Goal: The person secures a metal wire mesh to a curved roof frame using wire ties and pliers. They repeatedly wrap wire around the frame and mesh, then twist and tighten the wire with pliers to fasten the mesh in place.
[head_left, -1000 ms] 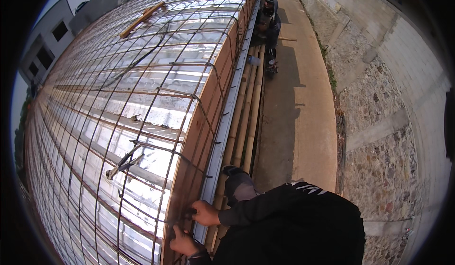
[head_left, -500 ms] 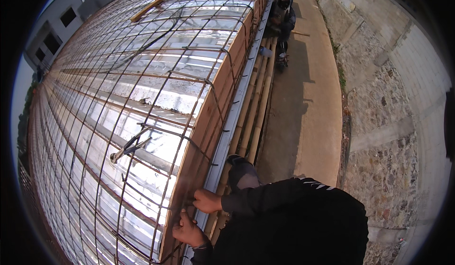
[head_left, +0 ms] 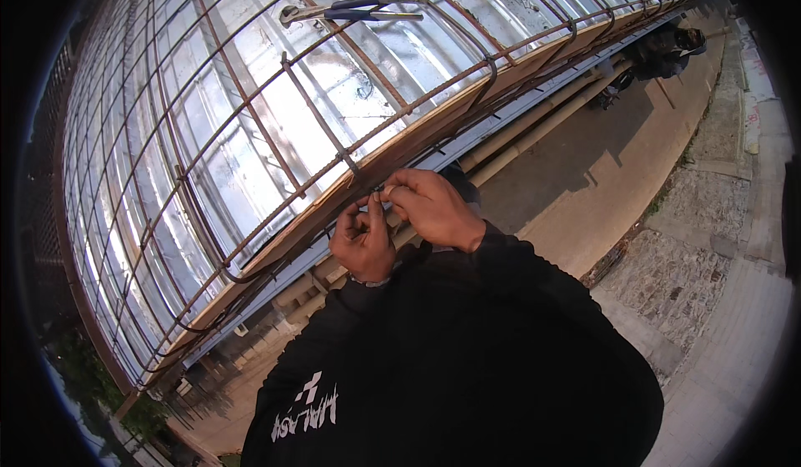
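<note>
My left hand (head_left: pixel 365 246) and my right hand (head_left: pixel 438 210) meet at the fingertips beside the wooden edge board (head_left: pixel 388 164). Each pinches thumb against finger. Something small and dark shows between the fingertips, too small to name. Just above them, a bent rebar end (head_left: pixel 346 160) hooks over the board's top from the steel mesh (head_left: pixel 242 100). Farther off, a pair of blue-handled pincers (head_left: pixel 355 10) lies on the mesh, out of both hands.
Shiny corrugated metal sheeting (head_left: pixel 334 79) lies under the mesh. Rebar ends stick out along the board. Outside it run a pale metal strip (head_left: pixel 534 100) and bamboo poles (head_left: pixel 534 125). Another person (head_left: pixel 667 52) crouches farther along, by a concrete path (head_left: pixel 584 191) and stone wall (head_left: pixel 667 296).
The view has swung round, so the board now runs slantwise. My hands, apart at the board before, now meet at the fingertips. The pincers still lie on the mesh.
</note>
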`<move>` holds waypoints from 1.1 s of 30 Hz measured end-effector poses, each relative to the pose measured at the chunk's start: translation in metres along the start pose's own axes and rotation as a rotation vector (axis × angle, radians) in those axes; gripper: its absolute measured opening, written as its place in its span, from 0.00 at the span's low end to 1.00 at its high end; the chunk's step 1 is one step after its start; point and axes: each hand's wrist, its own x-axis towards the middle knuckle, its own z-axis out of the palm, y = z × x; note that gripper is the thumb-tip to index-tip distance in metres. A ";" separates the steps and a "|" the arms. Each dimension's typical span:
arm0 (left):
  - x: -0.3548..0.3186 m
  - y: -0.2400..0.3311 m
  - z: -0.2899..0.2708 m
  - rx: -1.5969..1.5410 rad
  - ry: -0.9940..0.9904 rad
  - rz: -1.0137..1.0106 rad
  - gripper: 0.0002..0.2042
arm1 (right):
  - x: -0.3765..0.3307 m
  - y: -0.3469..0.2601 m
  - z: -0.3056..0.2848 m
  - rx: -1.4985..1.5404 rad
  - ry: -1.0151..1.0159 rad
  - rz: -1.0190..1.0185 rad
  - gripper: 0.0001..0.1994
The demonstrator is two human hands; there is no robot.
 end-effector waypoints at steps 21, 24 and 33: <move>0.027 -0.025 -0.019 -0.801 -0.439 -0.801 0.09 | 0.008 0.007 0.003 0.469 -0.108 0.180 0.13; 0.025 -0.032 -0.019 -0.651 -0.427 -0.664 0.09 | 0.015 -0.005 0.006 0.462 -0.127 0.173 0.13; 0.012 -0.038 -0.014 0.197 -0.234 -0.184 0.10 | -0.002 -0.042 0.035 -0.726 0.098 -0.303 0.17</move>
